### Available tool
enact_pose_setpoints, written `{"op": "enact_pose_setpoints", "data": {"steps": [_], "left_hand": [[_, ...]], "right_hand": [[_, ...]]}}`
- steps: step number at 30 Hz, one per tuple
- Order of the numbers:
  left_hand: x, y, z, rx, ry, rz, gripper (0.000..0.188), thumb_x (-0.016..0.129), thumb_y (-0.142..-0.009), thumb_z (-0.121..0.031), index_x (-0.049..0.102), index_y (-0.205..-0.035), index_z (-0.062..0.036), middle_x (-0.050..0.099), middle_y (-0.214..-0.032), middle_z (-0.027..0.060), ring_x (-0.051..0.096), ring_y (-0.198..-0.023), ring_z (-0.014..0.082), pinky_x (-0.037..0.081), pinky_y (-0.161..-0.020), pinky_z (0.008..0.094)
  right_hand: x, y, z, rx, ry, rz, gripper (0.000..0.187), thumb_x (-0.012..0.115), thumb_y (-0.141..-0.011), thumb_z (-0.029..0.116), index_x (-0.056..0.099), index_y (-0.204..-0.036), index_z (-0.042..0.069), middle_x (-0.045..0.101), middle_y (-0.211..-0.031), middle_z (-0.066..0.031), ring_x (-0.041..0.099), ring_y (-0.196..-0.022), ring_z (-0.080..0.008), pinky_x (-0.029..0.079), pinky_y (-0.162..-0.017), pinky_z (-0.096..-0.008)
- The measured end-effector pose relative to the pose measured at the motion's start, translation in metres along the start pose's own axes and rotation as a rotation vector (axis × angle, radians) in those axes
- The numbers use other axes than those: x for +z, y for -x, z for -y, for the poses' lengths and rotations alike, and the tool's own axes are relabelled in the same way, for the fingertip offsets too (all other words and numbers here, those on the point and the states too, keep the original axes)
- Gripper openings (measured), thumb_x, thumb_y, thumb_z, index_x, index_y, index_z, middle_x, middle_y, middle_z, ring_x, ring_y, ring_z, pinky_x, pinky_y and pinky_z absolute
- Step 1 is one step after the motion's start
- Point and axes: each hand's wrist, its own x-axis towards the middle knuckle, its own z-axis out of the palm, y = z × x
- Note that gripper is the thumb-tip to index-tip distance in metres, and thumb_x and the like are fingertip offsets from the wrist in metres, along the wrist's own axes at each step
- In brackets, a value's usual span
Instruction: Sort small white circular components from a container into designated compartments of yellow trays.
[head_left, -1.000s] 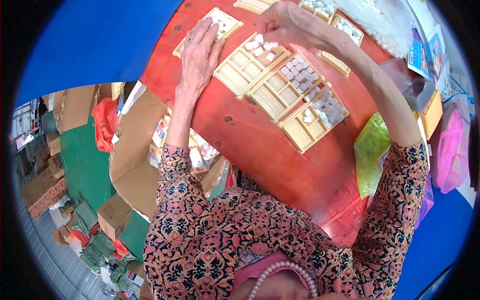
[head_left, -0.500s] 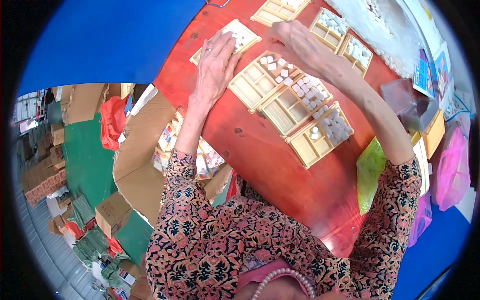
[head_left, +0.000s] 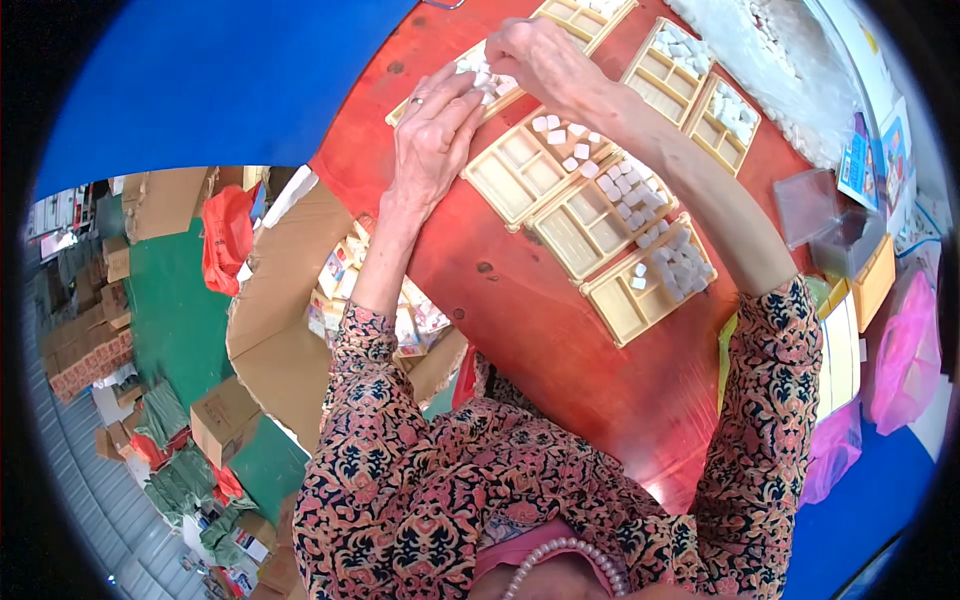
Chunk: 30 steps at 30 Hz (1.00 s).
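In the head view, the left hand (head_left: 435, 135), fingers extended close together, lies over the far-left tray (head_left: 505, 101) of white pieces (head_left: 487, 78). The right hand (head_left: 530, 55) curls above; whether it pinches anything, I cannot tell. Uneven pressure could slide the tray toward the table's (head_left: 540, 330) nearby left edge; neighbouring trays (head_left: 515, 172) crowd the right, with more room on the near side.

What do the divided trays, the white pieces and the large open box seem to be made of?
Divided trays: probably moulded plastic, slightly glossy, judging by even cream colour and raised rims. White pieces: matte, blocky; stone, ceramic or plastic, I cannot tell. Open box: apparently cardboard, plain matte brown with rough edges.
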Motion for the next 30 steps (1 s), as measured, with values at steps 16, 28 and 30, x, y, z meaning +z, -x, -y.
{"op": "enact_pose_setpoints", "data": {"steps": [16, 28, 30], "left_hand": [[0.003, -0.004, -0.003, 0.049, -0.009, 0.051, 0.02, 0.07, -0.079, -0.004, 0.07, -0.099, -0.002, 0.068, -0.104, 0.0124, 0.061, -0.108, 0.0337, 0.051, -0.089, 0.0395], [0.003, 0.003, -0.004, -0.053, -0.057, 0.156, 0.032, 0.067, -0.084, -0.011, 0.063, -0.113, -0.0003, 0.059, -0.124, 0.0154, 0.049, -0.124, 0.0368, 0.044, -0.1, 0.0436], [0.003, 0.004, -0.002, -0.06, -0.078, 0.159, 0.035, 0.067, -0.085, -0.014, 0.061, -0.117, -0.0005, 0.057, -0.128, 0.0161, 0.045, -0.128, 0.0372, 0.041, -0.103, 0.0447]], "right_hand": [[-0.004, 0.013, 0.005, 0.011, 0.027, 0.016, 0.009, 0.066, -0.076, 0.003, 0.063, -0.083, -0.002, 0.062, -0.08, -0.0176, 0.061, -0.08, -0.0345, 0.048, -0.069, -0.0409], [0.001, 0.009, 0.007, -0.12, 0.036, -0.126, 0.015, 0.058, -0.075, -0.007, 0.062, -0.088, -0.003, 0.058, -0.083, -0.0167, 0.059, -0.078, -0.035, 0.048, -0.068, -0.0407], [0.002, 0.007, 0.011, -0.052, 0.148, -0.005, 0.019, 0.057, -0.072, -0.009, 0.062, -0.089, -0.002, 0.058, -0.083, -0.0179, 0.059, -0.078, -0.0367, 0.049, -0.067, -0.0432]]}}
